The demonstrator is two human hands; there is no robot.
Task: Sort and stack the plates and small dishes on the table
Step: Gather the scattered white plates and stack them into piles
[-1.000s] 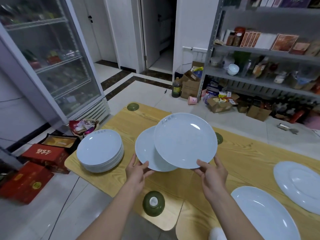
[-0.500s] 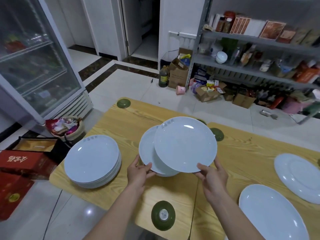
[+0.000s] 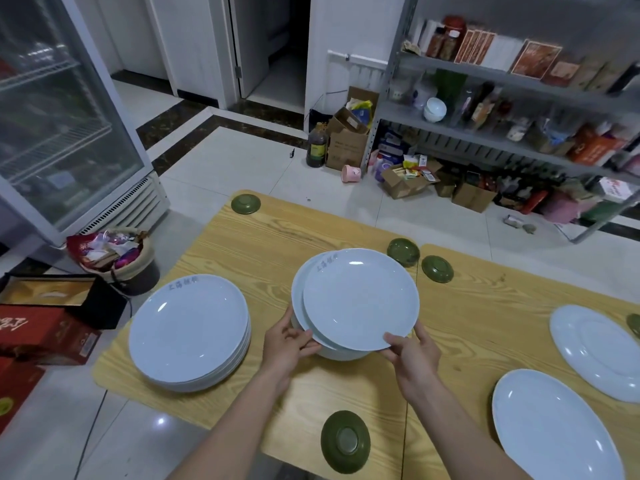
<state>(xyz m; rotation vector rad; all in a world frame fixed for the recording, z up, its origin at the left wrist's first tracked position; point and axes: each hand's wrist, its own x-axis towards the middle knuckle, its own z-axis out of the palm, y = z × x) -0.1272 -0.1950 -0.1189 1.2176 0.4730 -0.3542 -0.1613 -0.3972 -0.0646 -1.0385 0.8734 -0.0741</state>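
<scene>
At the centre of the wooden table point(image 3: 277, 244), just right of the plate stack point(image 3: 188, 329), two white plates overlap, the top plate point(image 3: 360, 299) offset over the lower plate point(image 3: 298, 301). The left hand point(image 3: 285, 344) grasps the lower plate's near rim; the right hand point(image 3: 412, 355) grasps the top plate's near rim. A green dish point(image 3: 345, 441) sits near the front edge

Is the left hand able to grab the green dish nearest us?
Probably not yet: the left hand grips the plates. The dish lies close with nothing over it, so a freed hand should reach it.
</scene>
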